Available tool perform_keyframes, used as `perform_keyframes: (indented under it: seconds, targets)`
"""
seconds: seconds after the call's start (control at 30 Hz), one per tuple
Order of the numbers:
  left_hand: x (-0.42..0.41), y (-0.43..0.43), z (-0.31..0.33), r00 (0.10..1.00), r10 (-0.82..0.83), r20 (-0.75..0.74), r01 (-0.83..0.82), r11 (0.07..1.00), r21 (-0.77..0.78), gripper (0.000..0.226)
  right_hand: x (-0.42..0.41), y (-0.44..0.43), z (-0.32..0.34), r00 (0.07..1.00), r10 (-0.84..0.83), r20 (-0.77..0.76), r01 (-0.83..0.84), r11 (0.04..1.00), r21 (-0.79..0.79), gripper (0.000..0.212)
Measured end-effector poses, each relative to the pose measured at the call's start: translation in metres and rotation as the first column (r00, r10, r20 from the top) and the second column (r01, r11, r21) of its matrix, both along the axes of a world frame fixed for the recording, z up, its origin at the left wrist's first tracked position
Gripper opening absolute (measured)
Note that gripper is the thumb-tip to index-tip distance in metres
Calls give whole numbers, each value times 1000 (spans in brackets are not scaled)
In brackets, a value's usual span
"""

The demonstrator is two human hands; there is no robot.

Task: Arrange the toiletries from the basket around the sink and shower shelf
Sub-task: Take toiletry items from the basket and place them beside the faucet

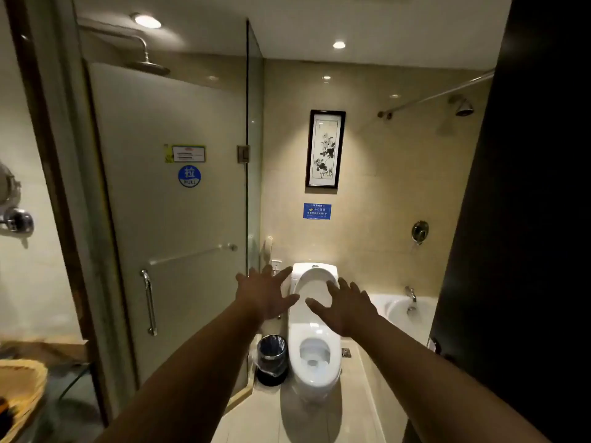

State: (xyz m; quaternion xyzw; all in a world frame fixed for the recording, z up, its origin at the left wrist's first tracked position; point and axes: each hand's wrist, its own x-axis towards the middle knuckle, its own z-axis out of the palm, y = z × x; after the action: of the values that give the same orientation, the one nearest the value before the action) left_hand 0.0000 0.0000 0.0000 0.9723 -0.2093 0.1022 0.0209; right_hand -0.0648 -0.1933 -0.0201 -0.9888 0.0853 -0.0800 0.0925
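Both my arms stretch forward into a bathroom. My left hand [263, 290] is held out with fingers spread and holds nothing. My right hand [347, 306] is also spread and empty, a little to the right of it. A woven wicker basket [19, 391] sits at the bottom left edge on a glass counter, with something dark inside that I cannot make out. The frosted glass shower door [172, 219] with a chrome handle [149, 303] stands shut at the left. No sink or shower shelf shows.
A white toilet [315, 337] with its lid up stands straight ahead, a black waste bin [271, 359] to its left. A white bathtub [406, 310] lies at the right, behind a dark door edge [527, 219]. A framed picture [325, 148] hangs on the back wall.
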Motion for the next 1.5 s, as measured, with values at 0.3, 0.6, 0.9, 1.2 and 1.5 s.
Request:
perform_keyframes:
  seconds: [0.3, 0.6, 0.9, 1.2, 1.5]
  targets:
    - [117, -35, -32, 998, 69, 10, -69, 997, 45, 78, 130, -39, -16, 995, 95, -14, -96, 990, -102, 94]
    - [239, -32, -18, 972, 234, 18, -234, 972, -7, 76, 296, -55, -1, 963, 267, -47, -271, 956, -110, 93]
    - [299, 88, -45, 841, 541, 18, -541, 840, 35, 78, 421, 73, -10, 849, 526, -38, -526, 837, -154, 86]
    - [296, 254, -41, 703, 711, 27, -710, 704, -19, 78, 460, 272, -1, 625, 779, -46, -772, 608, -185, 84]
    - [262, 393, -68, 447, 892, -73, -888, 452, 84, 72, 464, 436, -18, 337, 939, -67, -938, 329, -107, 78]
